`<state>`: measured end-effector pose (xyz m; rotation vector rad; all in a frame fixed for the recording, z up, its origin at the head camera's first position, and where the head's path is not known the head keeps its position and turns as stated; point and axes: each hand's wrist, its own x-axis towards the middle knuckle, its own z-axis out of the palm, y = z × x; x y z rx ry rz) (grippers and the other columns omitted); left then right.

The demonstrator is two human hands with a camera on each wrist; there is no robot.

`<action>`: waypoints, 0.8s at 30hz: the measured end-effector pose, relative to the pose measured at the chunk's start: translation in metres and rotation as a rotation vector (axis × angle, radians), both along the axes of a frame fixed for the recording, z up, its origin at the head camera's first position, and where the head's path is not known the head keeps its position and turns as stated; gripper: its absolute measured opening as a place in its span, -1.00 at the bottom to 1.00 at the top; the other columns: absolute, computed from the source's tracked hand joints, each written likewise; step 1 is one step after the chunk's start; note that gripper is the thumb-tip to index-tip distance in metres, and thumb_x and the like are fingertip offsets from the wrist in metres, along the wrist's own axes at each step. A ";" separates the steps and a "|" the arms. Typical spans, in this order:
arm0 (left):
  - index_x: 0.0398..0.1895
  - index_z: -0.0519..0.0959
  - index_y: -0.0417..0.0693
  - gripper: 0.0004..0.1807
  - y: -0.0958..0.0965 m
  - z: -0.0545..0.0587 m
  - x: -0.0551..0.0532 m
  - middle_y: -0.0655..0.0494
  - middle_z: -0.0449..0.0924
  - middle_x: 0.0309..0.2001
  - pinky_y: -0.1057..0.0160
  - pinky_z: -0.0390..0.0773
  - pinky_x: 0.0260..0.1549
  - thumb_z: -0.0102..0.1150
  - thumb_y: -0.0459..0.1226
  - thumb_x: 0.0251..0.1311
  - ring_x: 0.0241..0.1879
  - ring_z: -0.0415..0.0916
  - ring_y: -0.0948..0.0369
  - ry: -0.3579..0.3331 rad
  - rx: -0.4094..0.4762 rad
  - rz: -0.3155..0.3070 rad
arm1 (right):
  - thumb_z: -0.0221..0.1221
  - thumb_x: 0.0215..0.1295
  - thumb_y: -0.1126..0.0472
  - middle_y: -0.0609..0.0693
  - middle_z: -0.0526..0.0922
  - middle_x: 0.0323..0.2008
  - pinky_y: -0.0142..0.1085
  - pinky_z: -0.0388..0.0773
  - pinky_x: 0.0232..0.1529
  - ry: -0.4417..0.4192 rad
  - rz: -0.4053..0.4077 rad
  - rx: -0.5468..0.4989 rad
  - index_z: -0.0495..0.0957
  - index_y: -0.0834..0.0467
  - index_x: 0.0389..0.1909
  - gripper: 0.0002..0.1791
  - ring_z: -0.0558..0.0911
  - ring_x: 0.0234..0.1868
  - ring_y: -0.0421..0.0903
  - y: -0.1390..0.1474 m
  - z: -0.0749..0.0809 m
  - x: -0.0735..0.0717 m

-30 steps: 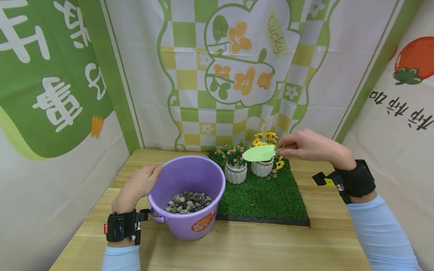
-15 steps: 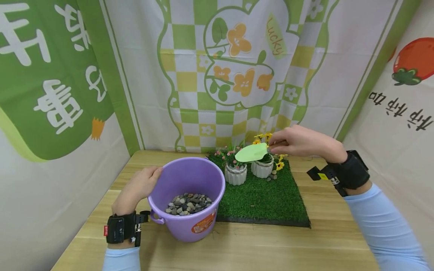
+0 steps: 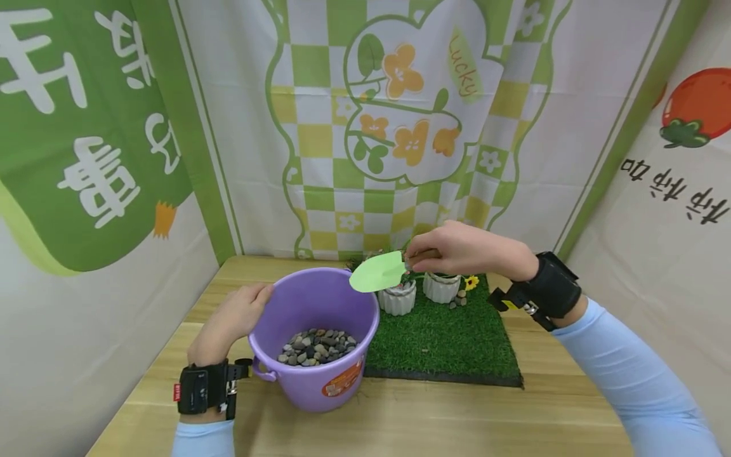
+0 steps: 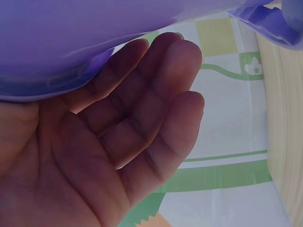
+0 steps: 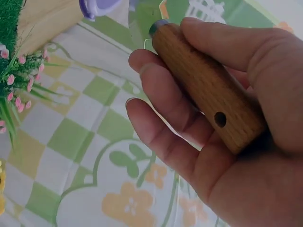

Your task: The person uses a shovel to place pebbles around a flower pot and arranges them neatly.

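Observation:
My left hand (image 3: 231, 317) holds the rim of a purple plastic bucket (image 3: 305, 384) at its left side. In the left wrist view the fingers (image 4: 156, 90) bend beside the bucket's wall. Grey and brown pebbles (image 3: 317, 346) cover the bucket's bottom. My right hand (image 3: 465, 251) grips a garden trowel by its wooden handle (image 5: 203, 80), thumb along one side and fingers curled beneath. The light green trowel blade (image 3: 377, 271) points left, its tip overlapping the bucket's right rim from above in the head view. No pebbles show on the blade.
Right of the bucket lies an artificial grass mat (image 3: 445, 346). Two white flowerpots, a left pot (image 3: 398, 299) and a right pot (image 3: 441, 288), stand on it, partly behind the trowel and hand. Small stones (image 3: 459, 299) lie beside the right pot. A printed curtain (image 3: 320, 127) hangs behind the wooden table (image 3: 434, 419).
My right hand has carried the trowel left, from in front of the yellow flowers to the bucket's right rim. The left hand and bucket have stayed in place.

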<state>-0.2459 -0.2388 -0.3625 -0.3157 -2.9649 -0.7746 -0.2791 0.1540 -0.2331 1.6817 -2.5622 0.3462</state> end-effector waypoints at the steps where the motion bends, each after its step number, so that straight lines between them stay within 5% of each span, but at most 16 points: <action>1: 0.24 0.40 -0.34 -0.39 0.000 0.000 0.000 -0.30 0.47 0.12 -0.24 0.34 0.06 -0.44 -0.03 0.53 0.10 0.37 -0.25 0.000 -0.001 0.003 | 0.15 0.34 0.18 -0.17 0.68 -0.30 -0.42 0.55 -0.36 0.001 0.007 0.014 0.62 0.14 -0.11 -0.81 0.60 -0.37 -0.40 -0.004 -0.001 0.000; 7: 0.25 0.40 -0.33 -0.39 -0.001 0.000 0.001 -0.31 0.46 0.13 -0.25 0.33 0.07 -0.44 -0.03 0.53 0.11 0.36 -0.25 -0.004 0.001 0.002 | 0.15 0.33 0.20 -0.21 0.61 -0.43 -0.45 0.46 -0.44 0.019 0.015 0.128 0.62 0.11 -0.17 -0.86 0.48 -0.52 -0.42 -0.026 -0.005 0.000; 13: 0.29 0.37 -0.32 -0.37 -0.002 0.003 0.000 -0.30 0.43 0.16 -0.26 0.30 0.09 -0.45 -0.01 0.52 0.13 0.34 -0.25 -0.016 0.013 0.004 | 0.06 0.37 0.22 -0.18 0.16 -0.66 -0.44 0.09 -0.54 0.057 0.047 0.208 0.44 0.04 -0.46 -0.82 0.09 -0.66 -0.28 -0.046 -0.011 0.002; 24: 0.27 0.39 -0.32 -0.38 -0.001 -0.001 -0.001 -0.30 0.44 0.16 -0.26 0.31 0.08 -0.45 -0.02 0.53 0.13 0.34 -0.26 0.005 -0.002 0.000 | 0.09 0.35 0.19 -0.19 0.15 -0.66 -0.45 0.08 -0.56 0.087 0.048 0.290 0.41 0.01 -0.50 -0.80 0.13 -0.64 -0.28 -0.064 -0.021 0.008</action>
